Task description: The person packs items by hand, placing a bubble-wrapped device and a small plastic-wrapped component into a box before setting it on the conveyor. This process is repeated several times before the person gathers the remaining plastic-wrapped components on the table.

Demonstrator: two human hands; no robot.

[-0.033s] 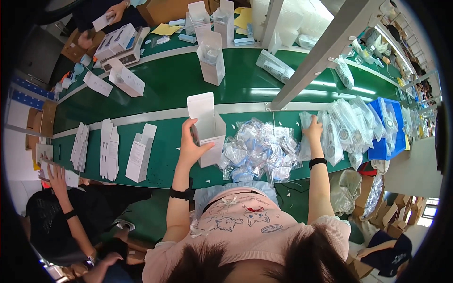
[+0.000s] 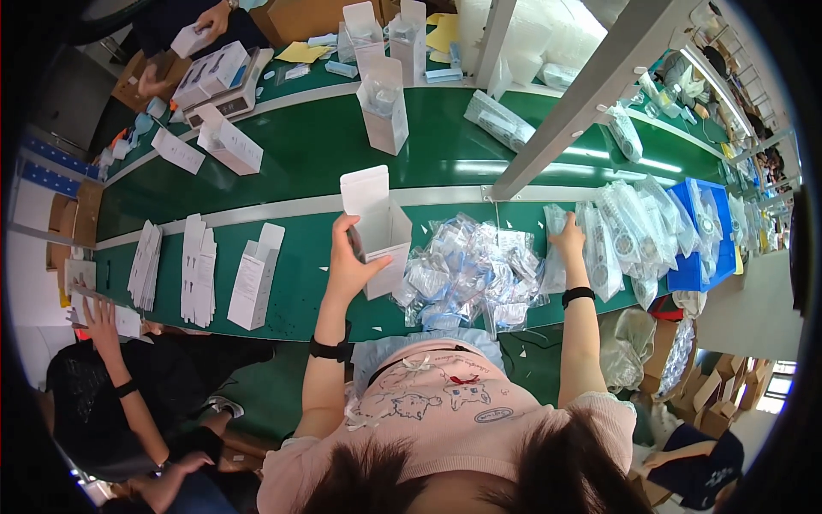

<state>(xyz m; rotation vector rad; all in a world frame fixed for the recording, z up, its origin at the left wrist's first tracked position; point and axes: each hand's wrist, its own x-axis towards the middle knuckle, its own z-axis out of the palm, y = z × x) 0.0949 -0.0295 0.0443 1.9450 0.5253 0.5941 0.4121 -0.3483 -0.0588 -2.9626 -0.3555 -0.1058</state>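
1. The left hand [image 2: 345,272] is clamped on a white carton [image 2: 374,230], thumb on the near side, other fingers at the left wall. This grip probably steadies the carton and leaves its mouth clear.
2. The right hand [image 2: 566,236] lies with its fingertips on the upper end of a bubble-wrap sleeve [image 2: 555,267]. Whether these fingers are closed on it or only resting cannot be told.
3. Wrapped parts [image 2: 621,227] lie just right of the right fingers, presumably for short reach; a blue bin [image 2: 724,257] stands beyond them.
4. A heap of clear packets [image 2: 475,272] lies between both hands, apparently within reach of either.
5. Carton appearance: plain white, tall, rectangular, top flap raised above the left fingers, mouth open.
6. Sleeve appearance: translucent, long, narrow; contents indistinct.
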